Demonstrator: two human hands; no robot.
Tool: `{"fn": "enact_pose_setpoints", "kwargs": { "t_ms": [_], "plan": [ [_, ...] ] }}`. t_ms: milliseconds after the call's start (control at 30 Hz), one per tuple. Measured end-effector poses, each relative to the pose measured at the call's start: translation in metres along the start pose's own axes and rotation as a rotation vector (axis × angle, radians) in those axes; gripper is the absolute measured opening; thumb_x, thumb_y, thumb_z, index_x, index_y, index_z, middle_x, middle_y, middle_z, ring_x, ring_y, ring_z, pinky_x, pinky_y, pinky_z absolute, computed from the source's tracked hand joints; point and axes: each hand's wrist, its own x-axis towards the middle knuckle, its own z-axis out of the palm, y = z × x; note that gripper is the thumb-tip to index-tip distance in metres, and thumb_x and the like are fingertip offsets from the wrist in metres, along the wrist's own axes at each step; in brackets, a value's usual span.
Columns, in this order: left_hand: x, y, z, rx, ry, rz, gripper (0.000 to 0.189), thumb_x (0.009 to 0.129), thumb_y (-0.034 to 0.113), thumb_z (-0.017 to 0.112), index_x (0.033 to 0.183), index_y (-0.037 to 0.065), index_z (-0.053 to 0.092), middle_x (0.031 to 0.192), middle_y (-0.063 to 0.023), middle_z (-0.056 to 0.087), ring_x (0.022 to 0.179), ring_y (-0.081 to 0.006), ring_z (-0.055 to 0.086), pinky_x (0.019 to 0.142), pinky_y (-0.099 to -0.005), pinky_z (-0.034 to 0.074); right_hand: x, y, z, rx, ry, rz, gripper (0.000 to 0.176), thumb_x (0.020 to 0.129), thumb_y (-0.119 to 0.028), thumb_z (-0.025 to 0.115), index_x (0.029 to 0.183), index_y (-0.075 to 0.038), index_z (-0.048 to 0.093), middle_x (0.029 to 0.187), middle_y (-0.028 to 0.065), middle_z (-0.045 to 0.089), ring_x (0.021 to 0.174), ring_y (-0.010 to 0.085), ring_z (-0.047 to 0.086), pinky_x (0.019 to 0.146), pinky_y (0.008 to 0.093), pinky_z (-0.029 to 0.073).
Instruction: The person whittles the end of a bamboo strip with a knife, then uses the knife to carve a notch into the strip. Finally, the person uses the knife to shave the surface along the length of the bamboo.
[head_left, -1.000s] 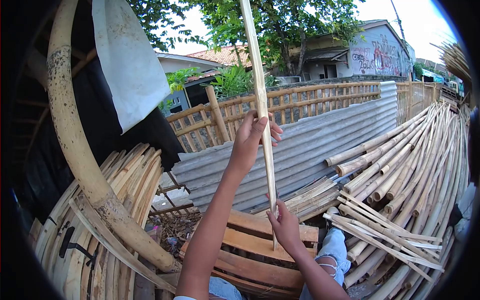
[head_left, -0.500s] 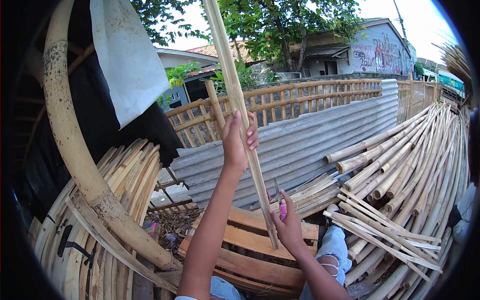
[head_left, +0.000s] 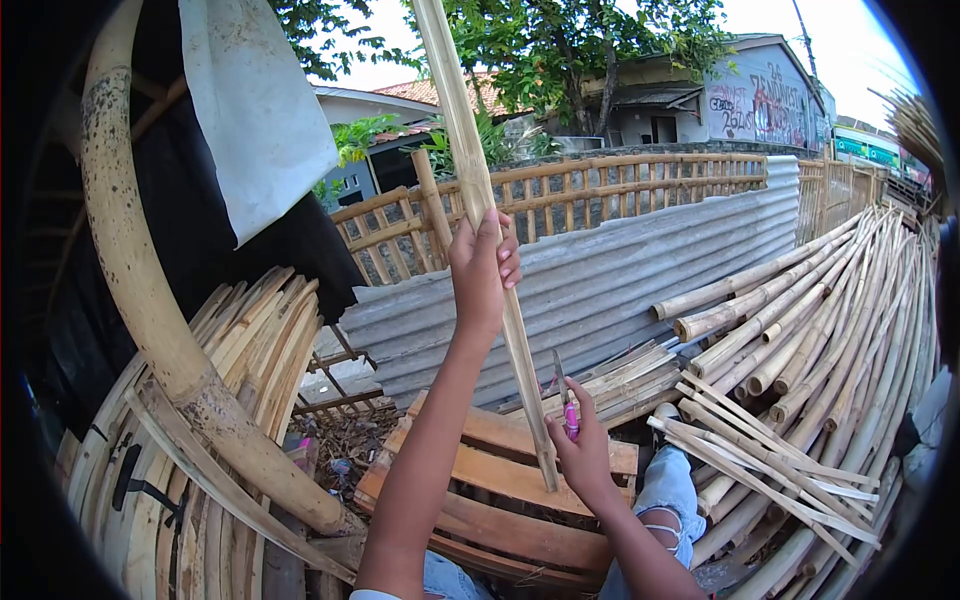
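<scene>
A long split bamboo strip (head_left: 462,120) stands at a slant before me, its top beyond the upper edge of the view. My left hand (head_left: 482,270) is wrapped round its middle, thumb across the near face. The strip's lower end is over a wooden slatted bench (head_left: 500,480) between my legs. My right hand (head_left: 582,450) is closed on a knife (head_left: 571,421) with a pink handle, and its narrow blade points up just right of the strip. The right hand is close beside the strip's lower part.
Several bamboo poles (head_left: 800,340) lie in a big pile on the right, with thin split strips (head_left: 770,465) across them. At left, a thick curved pole (head_left: 150,250) rises past stacked slats (head_left: 250,350). Corrugated sheeting (head_left: 600,270) and a bamboo fence (head_left: 600,190) run across ahead.
My left hand's thumb has moved onto the strip's near face, and the strip has shifted slightly to the right. The knife hand has moved only a little.
</scene>
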Motion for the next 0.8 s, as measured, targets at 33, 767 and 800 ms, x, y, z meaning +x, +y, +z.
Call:
{"fn": "enact_pose_setpoints", "kwargs": {
  "t_ms": [33, 767, 800],
  "plan": [
    [0.000, -0.002, 0.002, -0.002, 0.005, -0.008, 0.024, 0.098, 0.032, 0.046, 0.093, 0.008, 0.046, 0.063, 0.0045, 0.035, 0.048, -0.0023, 0.033, 0.041, -0.0175, 0.028, 0.000, 0.000, 0.000, 0.005, -0.002, 0.009, 0.056, 0.087, -0.017, 0.060, 0.137, -0.010, 0.037, 0.053, 0.0075, 0.042, 0.047, 0.0180, 0.043, 0.048, 0.0332, 0.034],
    [0.016, 0.008, -0.002, -0.059, -0.165, 0.048, 0.049, 0.093, 0.063, 0.032, 0.086, 0.015, 0.036, 0.055, 0.0048, 0.023, 0.038, -0.0047, 0.019, 0.033, -0.0195, 0.015, -0.013, -0.026, -0.024, 0.029, -0.204, 0.060, 0.055, 0.090, -0.018, 0.056, 0.140, -0.012, 0.033, 0.054, 0.0115, 0.050, 0.049, 0.0267, 0.056, 0.049, 0.0356, 0.040],
    [0.017, 0.007, -0.001, -0.059, -0.167, 0.038, 0.049, 0.093, 0.063, 0.032, 0.086, 0.015, 0.036, 0.055, 0.0048, 0.023, 0.038, -0.0047, 0.019, 0.033, -0.0195, 0.015, -0.013, -0.030, -0.026, 0.031, -0.200, 0.070, 0.055, 0.090, -0.018, 0.056, 0.140, -0.012, 0.033, 0.054, 0.0115, 0.050, 0.049, 0.0267, 0.056, 0.049, 0.0356, 0.040]
  ]
}}
